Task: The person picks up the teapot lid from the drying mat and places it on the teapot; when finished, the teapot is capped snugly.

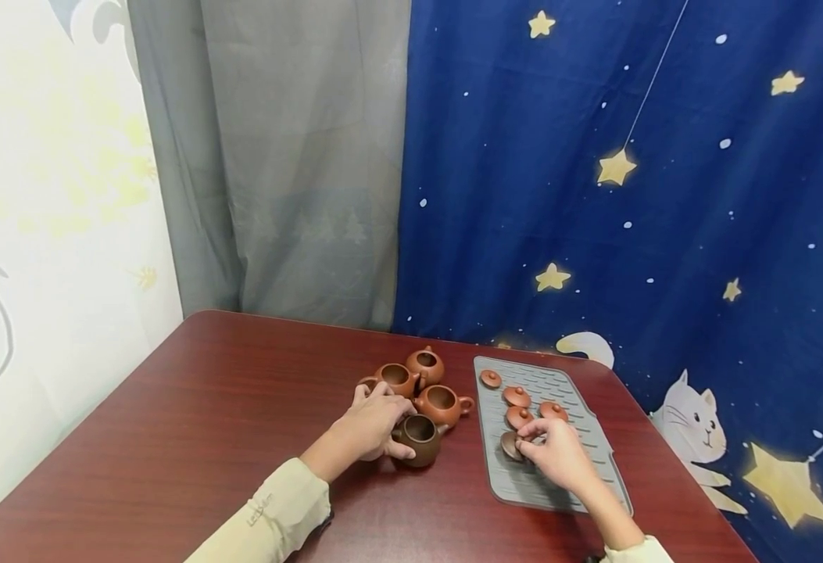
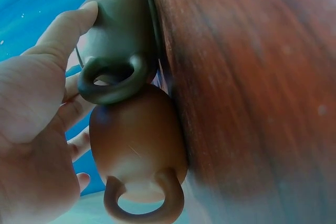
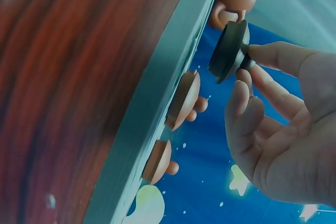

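My right hand pinches a dark brown teapot lid by its knob, and in the right wrist view the lid hangs tilted just off the grey mat. A dark brown teapot without a lid stands on the table; my left hand grips it, thumb on its near side and fingers behind. Three reddish-brown lidless teapots cluster beyond: one right behind the dark one, one by my left fingers, one farthest back. In the left wrist view a reddish-brown teapot sits beside the dark one.
Several reddish-brown lids lie knob up on the mat: one at its far left corner, one in front of that, one to the right. The dark red table ends at a blue star-patterned curtain.
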{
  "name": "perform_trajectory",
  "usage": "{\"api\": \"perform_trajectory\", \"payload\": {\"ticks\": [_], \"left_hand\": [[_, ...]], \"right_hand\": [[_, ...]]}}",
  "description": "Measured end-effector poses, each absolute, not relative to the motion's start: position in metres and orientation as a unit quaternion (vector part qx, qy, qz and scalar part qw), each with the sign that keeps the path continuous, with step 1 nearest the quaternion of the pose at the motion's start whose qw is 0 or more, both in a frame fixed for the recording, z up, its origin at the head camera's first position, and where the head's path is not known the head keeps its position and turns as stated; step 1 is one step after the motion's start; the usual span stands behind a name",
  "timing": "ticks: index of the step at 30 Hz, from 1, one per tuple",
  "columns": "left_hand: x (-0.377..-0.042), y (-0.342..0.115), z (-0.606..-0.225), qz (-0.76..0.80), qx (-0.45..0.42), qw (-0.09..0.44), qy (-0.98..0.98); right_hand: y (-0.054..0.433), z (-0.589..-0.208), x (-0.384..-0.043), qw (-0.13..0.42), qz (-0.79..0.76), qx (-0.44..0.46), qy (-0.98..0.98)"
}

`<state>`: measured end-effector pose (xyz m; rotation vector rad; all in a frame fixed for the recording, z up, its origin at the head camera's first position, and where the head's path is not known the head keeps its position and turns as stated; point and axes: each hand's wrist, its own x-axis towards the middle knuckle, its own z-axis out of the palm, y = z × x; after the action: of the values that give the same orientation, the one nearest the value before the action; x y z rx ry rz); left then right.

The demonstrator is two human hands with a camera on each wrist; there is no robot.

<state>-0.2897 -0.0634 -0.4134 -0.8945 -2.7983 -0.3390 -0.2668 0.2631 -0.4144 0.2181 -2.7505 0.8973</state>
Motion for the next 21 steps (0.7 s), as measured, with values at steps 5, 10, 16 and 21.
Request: {"api": "perform_trajectory", "payload": {"ticks": [5, 10, 16, 21], "left_hand": [[-0.289, -0.064, -0.413, -0.115, -0.302, 0.095, -0.942], [-0.288, -0.064, -0.413, -0.118, -0.301, 0.092, -0.942], [-0.287, -0.064, -0.411, -0.119, -0.298, 0.089, -0.943], [-0.287, -0.064, -0.414, -0.12, -0.301, 0.094, -0.941]], "right_hand": [[0.255, -0.412, -0.263, 0.126, 0.333, 0.076, -0.932], [0.25, -0.412, -0.261, 0.146, 0.336, 0.076, -0.927], [0.245, -0.412, -0.261, 0.168, 0.341, 0.075, -0.922], [0.24, -0.411, -0.258, 0.171, 0.354, 0.082, -0.916]]}}
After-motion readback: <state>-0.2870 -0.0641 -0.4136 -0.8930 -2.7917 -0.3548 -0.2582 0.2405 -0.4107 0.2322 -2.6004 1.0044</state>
